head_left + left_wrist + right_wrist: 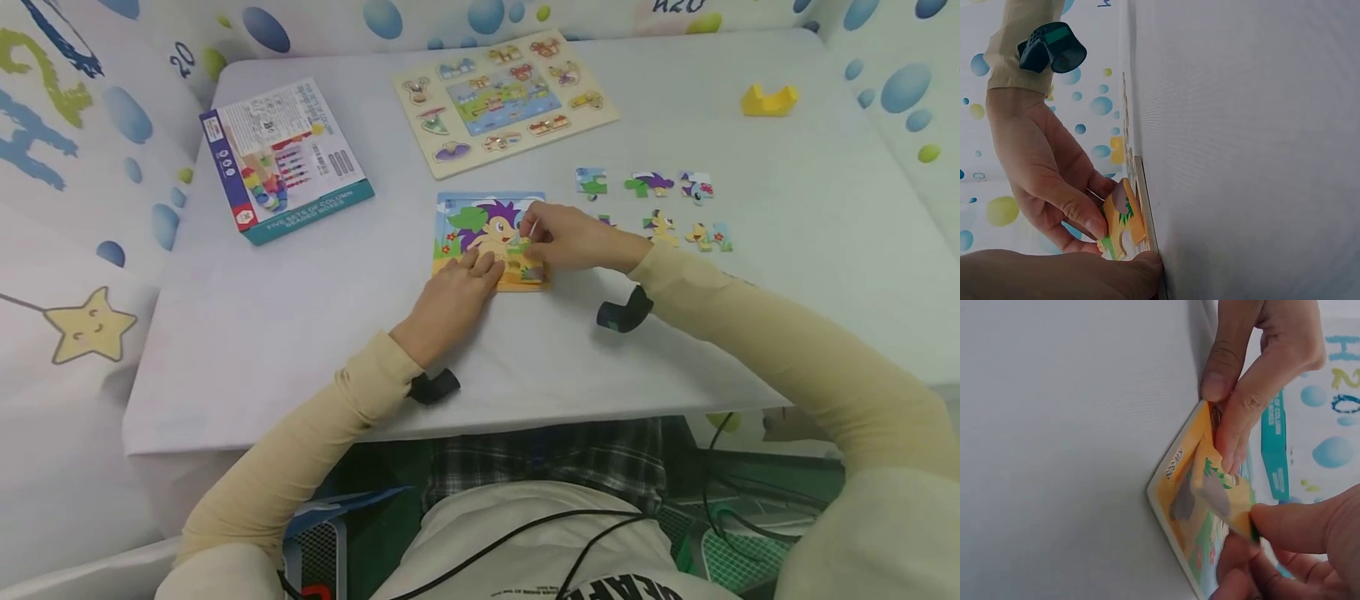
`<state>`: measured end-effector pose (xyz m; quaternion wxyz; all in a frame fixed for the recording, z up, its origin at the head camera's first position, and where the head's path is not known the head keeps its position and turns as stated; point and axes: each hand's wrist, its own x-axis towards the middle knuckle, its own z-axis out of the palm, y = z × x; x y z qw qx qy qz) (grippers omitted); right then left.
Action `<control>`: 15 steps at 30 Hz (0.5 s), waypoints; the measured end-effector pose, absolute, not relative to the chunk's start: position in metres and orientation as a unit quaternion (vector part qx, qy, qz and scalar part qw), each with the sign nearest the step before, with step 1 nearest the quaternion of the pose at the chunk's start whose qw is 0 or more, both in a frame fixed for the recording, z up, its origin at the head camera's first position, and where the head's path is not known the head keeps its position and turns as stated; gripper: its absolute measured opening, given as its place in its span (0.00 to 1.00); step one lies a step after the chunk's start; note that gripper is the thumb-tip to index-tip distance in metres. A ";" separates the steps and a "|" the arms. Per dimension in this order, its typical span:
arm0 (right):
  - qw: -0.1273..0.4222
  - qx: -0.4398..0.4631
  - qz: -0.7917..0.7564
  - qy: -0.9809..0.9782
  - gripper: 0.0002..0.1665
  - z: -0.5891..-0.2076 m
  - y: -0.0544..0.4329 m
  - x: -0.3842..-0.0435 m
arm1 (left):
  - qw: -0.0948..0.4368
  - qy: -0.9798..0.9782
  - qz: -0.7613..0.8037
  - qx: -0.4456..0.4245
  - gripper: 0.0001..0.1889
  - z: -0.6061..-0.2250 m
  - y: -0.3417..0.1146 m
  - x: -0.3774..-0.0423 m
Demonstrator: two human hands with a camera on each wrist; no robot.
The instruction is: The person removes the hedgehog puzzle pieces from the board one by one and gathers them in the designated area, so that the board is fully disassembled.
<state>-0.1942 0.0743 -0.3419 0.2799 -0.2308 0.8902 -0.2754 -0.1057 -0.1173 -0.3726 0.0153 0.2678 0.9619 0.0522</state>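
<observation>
A hedgehog jigsaw board (489, 198) lies on the white table in front of the person. Near its lower edge rests the left hand (453, 302), fingers stretched over the picture and the thumb at the board's edge in the right wrist view. The right hand (573, 237) pinches a jigsaw piece (1225, 494) with yellow ground, a grey patch and green grass. That piece is tilted over the board's lower right corner, where a matching grey patch is printed. Several loose jigsaw pieces (650, 184) lie right of the board, partly behind the right hand.
At the back stands a wooden peg puzzle (420, 150) with vehicle pictures. A boxed toy set (307, 150) lies at the left. Far right is a yellow notched block (769, 101). The table's front edge (480, 432) runs close to the person's body.
</observation>
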 end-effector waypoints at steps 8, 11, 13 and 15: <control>0.233 -0.186 -0.369 0.880 0.14 -0.341 0.126 -0.185 | 0.039 0.960 0.093 0.261 0.21 -0.369 -0.118 -0.104; 0.230 -0.147 -0.373 0.887 0.16 -0.338 0.162 -0.180 | 0.038 0.959 0.104 0.262 0.21 -0.368 -0.120 -0.103; 0.226 -0.115 -0.370 0.894 0.17 -0.335 0.189 -0.177 | 0.035 0.958 0.108 0.264 0.21 -0.368 -0.120 -0.103; 0.226 -0.086 -0.357 0.902 0.19 -0.333 0.217 -0.172 | 0.030 0.957 0.110 0.267 0.21 -0.368 -0.120 -0.103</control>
